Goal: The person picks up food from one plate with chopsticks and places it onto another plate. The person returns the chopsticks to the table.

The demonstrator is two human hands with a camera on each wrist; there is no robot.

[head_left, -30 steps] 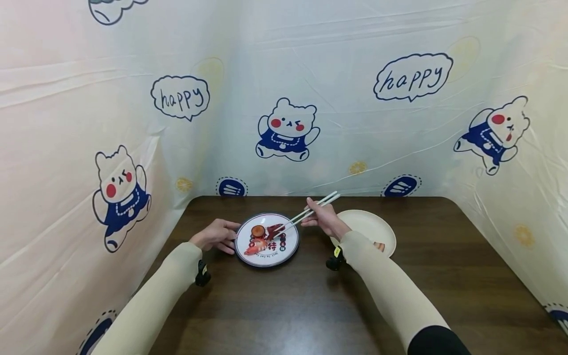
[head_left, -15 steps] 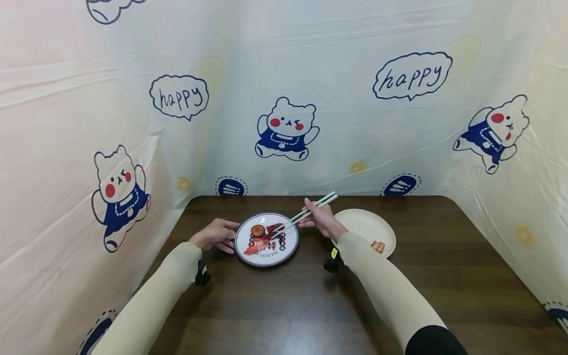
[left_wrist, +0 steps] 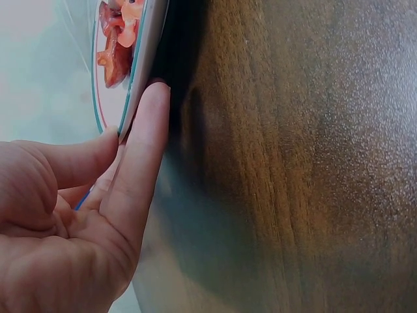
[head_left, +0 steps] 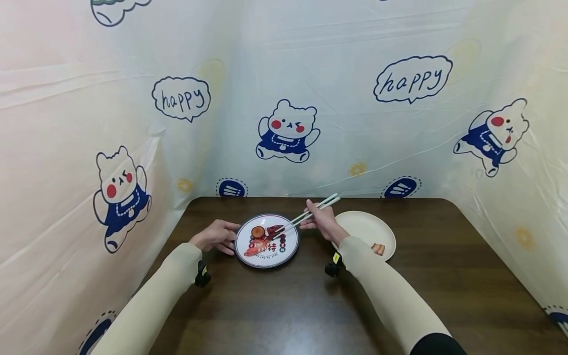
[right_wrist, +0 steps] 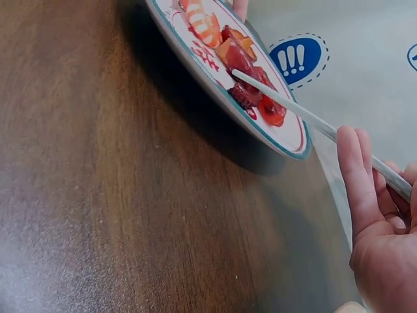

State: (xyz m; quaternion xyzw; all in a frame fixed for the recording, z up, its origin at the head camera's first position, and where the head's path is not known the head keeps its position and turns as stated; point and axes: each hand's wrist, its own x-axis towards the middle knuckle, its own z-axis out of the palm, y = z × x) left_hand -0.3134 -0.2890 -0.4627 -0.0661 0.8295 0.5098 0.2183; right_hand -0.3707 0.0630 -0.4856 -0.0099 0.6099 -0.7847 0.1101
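Note:
My left hand [head_left: 215, 235] pinches the left rim of a patterned white plate [head_left: 290, 249], thumb on top and fingers beneath, as the left wrist view shows. On it lie a round brown slice [head_left: 258, 231], an orange-and-white shrimp piece [right_wrist: 201, 25] and dark red glossy food pieces [head_left: 275, 229]. My right hand [head_left: 323, 222] holds a pair of pale chopsticks [head_left: 329, 200] from the plate's right side. Their tips reach the dark red pieces; in the right wrist view one chopstick tip appears to touch them. Whether a piece is pinched between the tips, I cannot tell.
A cream plate [head_left: 361, 222] stands behind and under my right forearm, bearing small brown-and-white striped food pieces [head_left: 378, 248]. Both plates are on a dark wooden table [head_left: 284, 305]. A patterned cloth [head_left: 288, 59] encloses the table's back and sides.
The chopstick tips and right hand shift only slightly over the dark red pieces. The striped food on the cream plate shows more beside the right sleeve. My left hand and its plate stay put.

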